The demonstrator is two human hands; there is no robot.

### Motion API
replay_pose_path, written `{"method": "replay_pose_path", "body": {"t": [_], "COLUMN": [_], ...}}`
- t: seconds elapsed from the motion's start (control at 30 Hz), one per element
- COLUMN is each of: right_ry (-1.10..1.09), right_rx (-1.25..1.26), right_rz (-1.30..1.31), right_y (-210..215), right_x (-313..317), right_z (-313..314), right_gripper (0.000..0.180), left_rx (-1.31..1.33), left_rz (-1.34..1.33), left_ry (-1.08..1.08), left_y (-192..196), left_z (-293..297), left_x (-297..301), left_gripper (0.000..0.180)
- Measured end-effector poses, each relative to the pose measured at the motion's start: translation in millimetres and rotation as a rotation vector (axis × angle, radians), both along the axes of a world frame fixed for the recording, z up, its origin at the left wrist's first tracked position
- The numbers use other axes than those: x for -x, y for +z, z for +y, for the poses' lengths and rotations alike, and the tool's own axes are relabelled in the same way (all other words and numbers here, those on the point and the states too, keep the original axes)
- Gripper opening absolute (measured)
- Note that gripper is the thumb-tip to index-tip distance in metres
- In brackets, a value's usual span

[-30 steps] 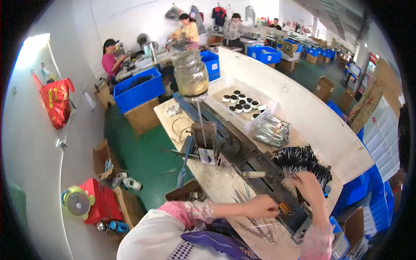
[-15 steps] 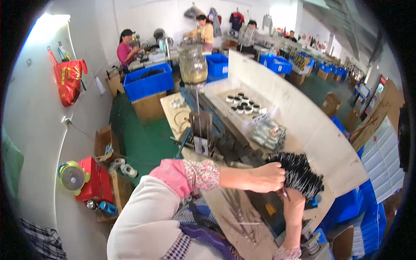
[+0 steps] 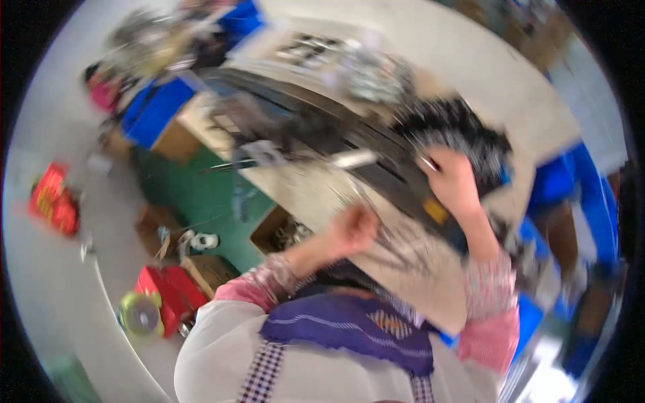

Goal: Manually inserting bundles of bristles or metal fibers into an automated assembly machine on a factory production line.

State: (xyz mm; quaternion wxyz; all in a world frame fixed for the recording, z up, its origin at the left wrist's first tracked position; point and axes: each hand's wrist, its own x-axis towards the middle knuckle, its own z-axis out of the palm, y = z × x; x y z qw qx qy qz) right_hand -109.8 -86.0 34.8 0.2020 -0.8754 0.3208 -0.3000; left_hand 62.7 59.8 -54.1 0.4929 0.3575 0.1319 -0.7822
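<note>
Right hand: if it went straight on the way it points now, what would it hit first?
Probably the left part of the black, spiky pile on the table, just beyond the right hand; blur leaves the depth between them unclear.

A workbench (image 3: 440, 292), heaped black parts (image 3: 463, 127) and a blue crate (image 3: 156, 111) show a workshop.
</note>
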Motion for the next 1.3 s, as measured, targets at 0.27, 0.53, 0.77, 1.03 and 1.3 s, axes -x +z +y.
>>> {"method": "replay_pose_path", "body": {"t": [0.27,0.53,0.77,1.03,1.3], "right_ry": [-0.040,-0.010,-0.087,-0.444,-0.454], "right_rx": [-0.012,0.024,0.178,0.237,0.110], "right_rz": [0.007,-0.003,0.095,0.390,0.281], "right_y": [-18.7,-17.2,-7.0,-115.9,-105.9], "right_x": [6.2,2.7,26.0,55.0,61.3], "right_z": [-2.8,2.6,76.0,29.2,55.7], "right_gripper": [0.008,0.009,0.013,0.019,0.028], "left_rx": [0.577,0.799,0.538,0.324,0.496], "left_rz": [0.583,-1.378,-1.115,-0.783,-0.896], "left_ry": [-0.216,-0.286,-0.284,0.215,0.504], "left_y": [81.4,14.5,0.1,-16.9,-6.2], "left_z": [-52.6,-26.4,-2.9,-10.9,-6.0], "left_x": [-28.2,32.2,-57.4,-141.5,-70.4], "left_gripper": [0.046,0.017,0.031,0.028,0.024]}}
